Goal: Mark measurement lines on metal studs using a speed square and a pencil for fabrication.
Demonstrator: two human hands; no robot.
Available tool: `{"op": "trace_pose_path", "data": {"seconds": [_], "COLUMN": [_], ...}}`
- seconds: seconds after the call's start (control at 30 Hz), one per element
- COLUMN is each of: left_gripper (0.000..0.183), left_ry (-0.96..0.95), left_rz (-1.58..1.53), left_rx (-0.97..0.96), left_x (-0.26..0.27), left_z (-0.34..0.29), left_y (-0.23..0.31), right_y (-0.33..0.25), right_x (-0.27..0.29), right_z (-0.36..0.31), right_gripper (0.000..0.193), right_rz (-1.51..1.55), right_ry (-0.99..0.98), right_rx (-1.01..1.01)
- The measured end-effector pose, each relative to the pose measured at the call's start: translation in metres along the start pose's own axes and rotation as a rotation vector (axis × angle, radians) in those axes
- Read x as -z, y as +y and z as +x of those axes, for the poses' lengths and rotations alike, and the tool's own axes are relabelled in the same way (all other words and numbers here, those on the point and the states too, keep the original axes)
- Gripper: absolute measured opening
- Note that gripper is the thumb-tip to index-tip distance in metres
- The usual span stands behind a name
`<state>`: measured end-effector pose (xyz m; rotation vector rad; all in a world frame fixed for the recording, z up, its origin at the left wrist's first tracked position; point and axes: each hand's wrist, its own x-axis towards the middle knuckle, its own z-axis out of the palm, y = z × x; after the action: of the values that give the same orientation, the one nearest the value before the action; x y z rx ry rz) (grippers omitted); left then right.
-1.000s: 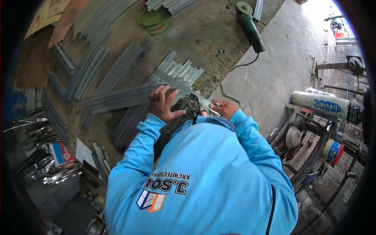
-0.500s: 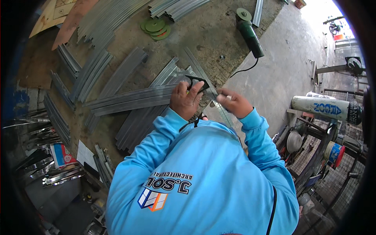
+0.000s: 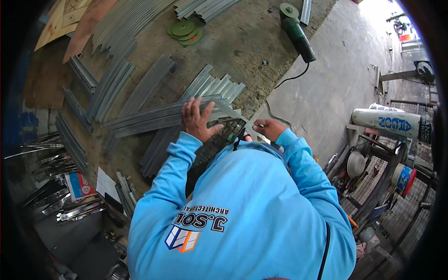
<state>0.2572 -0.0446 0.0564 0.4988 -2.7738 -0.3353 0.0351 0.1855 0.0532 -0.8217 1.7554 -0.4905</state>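
1. Far left: loose metal strips (image 3: pixel 51 200) lie by a red-and-white pack (image 3: pixel 80 185) and a white sheet (image 3: pixel 106 184), all low on the bench edge.
2. Upper left: wood boards (image 3: pixel 70 21) at the corner; next to them long grey channels (image 3: pixel 123 23) fan out twd the top.
3. Bench (image 3: pixel 242 42) is rough, brownish, dusty. More channel bundles (image 3: pixel 109 86) lie across its left half, angled.
4. Top mid: green discs (image 3: pixel 184 31) stacked in a small pile, w/ another channel bundle (image 3: pixel 200 7) just above right.
5. Centre: left hand (image 3: pixel 198 120) lies flat, fingers spread apart, palm down on a long profile (image 3: pixel 154 116) that runs left-right over other pieces. Not gripping, just pressing on it.
6. Just right of that hand, a short strip (image 3: pixel 231 111) slants down twd the right hand; its lower end is near the fingers.
7. Right hand (image 3: pixel 266 128) is curled closed at the bench's edge, pinching sth small and pale; can't tell what exactly, or if it's the strip's end.
8. Both sleeves are light blue (image 3: pixel 242 205); torso fills the lower middle.
9. Upper right: green grinder (image 3: pixel 296 32) lies on the bench, black cord (image 3: pixel 291 79) trailing off onto the concrete floor (image 3: pixel 345 84).
10. Far right: white cylinder (image 3: pixel 392 123) lies sideways atop a rack (image 3: pixel 373 186) of mixed gear.
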Motion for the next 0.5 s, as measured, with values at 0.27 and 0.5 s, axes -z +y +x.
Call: {"op": "trace_pose_path", "data": {"seconds": [0.27,0.5], "left_gripper": [0.085,0.079], "left_ry": [-0.005,0.02], "left_rz": [0.029,0.03], "left_rx": [-0.094,-0.106], "left_x": [-0.024,-0.019], "left_z": [0.013,0.021], "left_y": [-0.038,-0.036], "right_y": [-0.023,-0.025], "right_x": [0.001,-0.002], "right_z": [0.019,0.028], "right_gripper": [0.044,0.043], "right_rz": [-0.029,-0.05], "right_ry": [0.02,0.113], "right_rx": [-0.055,0.029]}}
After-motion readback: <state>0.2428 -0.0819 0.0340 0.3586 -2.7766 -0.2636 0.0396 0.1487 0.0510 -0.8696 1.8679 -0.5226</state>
